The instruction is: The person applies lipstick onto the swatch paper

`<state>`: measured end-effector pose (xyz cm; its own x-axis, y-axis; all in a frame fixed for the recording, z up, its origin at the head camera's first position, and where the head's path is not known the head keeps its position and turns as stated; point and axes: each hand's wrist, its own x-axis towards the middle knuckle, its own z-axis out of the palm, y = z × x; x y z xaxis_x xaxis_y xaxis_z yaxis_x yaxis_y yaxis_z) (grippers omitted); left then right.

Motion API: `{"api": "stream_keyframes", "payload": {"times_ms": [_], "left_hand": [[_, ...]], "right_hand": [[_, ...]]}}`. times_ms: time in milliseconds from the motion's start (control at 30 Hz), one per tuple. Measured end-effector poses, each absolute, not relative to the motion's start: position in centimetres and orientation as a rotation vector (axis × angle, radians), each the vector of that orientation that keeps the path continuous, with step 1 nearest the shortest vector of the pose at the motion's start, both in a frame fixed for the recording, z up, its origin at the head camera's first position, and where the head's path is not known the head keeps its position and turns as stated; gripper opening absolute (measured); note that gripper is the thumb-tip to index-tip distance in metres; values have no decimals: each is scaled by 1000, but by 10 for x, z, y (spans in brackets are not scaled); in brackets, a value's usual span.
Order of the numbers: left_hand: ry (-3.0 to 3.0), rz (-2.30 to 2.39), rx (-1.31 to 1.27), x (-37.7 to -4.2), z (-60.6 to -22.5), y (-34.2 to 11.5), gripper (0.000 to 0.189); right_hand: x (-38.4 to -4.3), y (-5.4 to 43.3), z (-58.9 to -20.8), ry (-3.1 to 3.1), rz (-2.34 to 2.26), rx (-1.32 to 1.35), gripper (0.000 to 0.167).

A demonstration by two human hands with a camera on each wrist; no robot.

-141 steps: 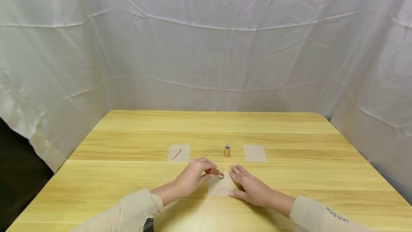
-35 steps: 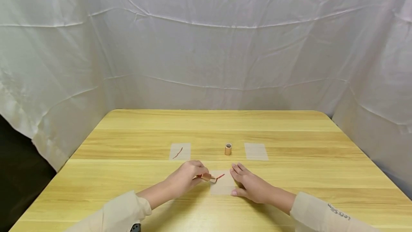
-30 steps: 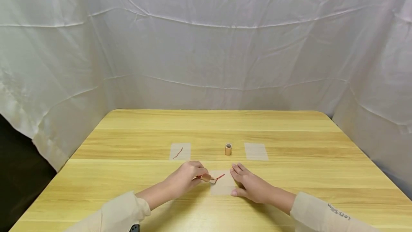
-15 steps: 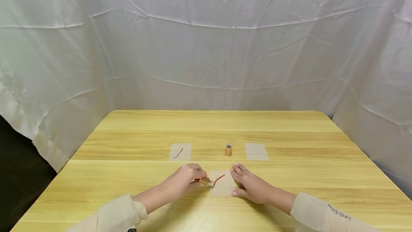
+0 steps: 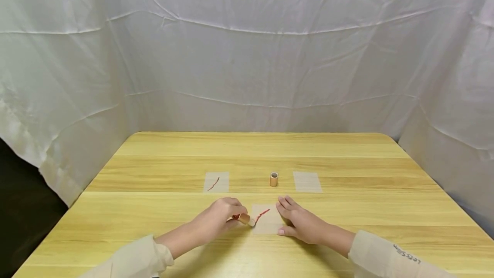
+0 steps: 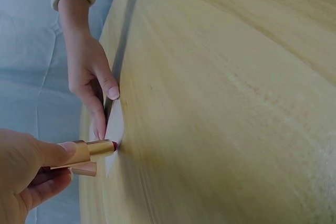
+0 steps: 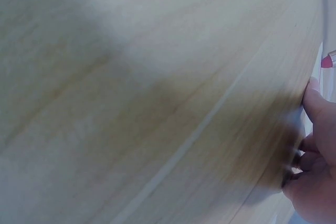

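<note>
My left hand (image 5: 219, 219) pinches a gold lipstick (image 5: 244, 218), held slanting between thumb and fingers. In the left wrist view its red tip (image 6: 114, 145) is right at the surface of a thin white paper square (image 5: 269, 225). A red stroke (image 5: 262, 215) slants across this square, running from upper right down to the lipstick's tip. On the square's right edge rests my right hand (image 5: 302, 225), fingers straight and spread from the thumb. The right wrist view catches the lipstick's pinkish tip (image 7: 326, 62) beyond the right thumb.
Behind the hands, a gold lipstick cap (image 5: 273, 179) stands upright, its dark opening facing up. Left of it lies a paper square (image 5: 222, 186) with a thin red line; right of it, a blank paper square (image 5: 307, 182). White curtains (image 5: 270, 67) enclose the wooden table (image 5: 185, 162).
My left hand has drawn the lipstick down and left across the near paper, and the red stroke has grown longer behind it. My right hand stays in place.
</note>
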<state>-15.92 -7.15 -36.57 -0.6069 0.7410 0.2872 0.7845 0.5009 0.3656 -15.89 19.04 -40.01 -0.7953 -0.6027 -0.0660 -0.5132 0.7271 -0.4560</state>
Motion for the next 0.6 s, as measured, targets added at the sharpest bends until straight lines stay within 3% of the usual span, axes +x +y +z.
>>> {"api": "stream_keyframes", "payload": {"times_ms": [600], "left_hand": [[-2545, -1055, -994, -171, -359, -62, 18]], "right_hand": [[-160, 192, -398, 2721, -602, -916, 70]]}}
